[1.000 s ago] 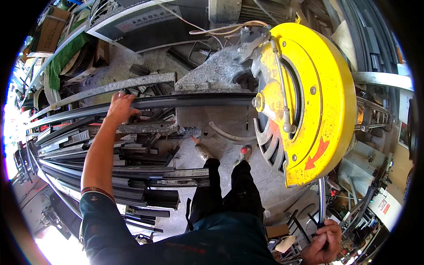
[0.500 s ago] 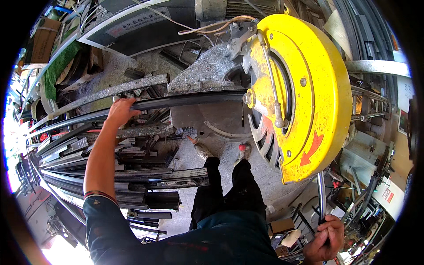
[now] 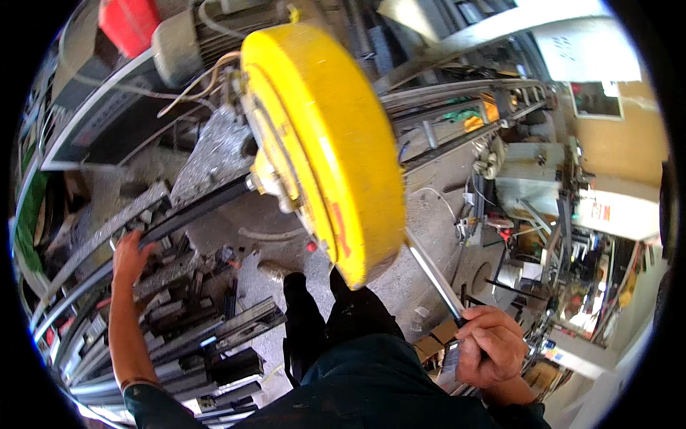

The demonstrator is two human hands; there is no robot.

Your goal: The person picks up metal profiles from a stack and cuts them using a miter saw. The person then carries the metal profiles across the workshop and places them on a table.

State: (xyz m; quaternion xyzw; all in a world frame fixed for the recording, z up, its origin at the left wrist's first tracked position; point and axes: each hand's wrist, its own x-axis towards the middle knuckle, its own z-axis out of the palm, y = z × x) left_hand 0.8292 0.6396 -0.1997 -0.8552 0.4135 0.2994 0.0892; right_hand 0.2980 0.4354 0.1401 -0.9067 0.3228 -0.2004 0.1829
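A large cut-off saw with a round yellow blade guard (image 3: 357, 157) stands in front of me, left of the picture's middle. From its lower edge a bare metal lever (image 3: 433, 274) slants down to the right. My right hand (image 3: 491, 346) is wrapped round the lever's end. To the left, a long dark metal bar (image 3: 204, 205) reaches in under the guard, where its far end is hidden. My left hand (image 3: 129, 259) holds this bar well away from the guard, fingers over it and thumb apart. The blade is hidden behind the guard.
Many dark metal profiles (image 3: 221, 332) lie stacked at lower left, near my legs. Behind the saw are a motor (image 3: 176, 51) and a red container (image 3: 130, 25). A long rail (image 3: 457, 139) runs off to the right. Cardboard (image 3: 430, 347) and clutter lie by my right arm.
The view has swung to the right, so the saw and bar appear farther left. The lever now slants more in the picture. Both hands keep their holds.
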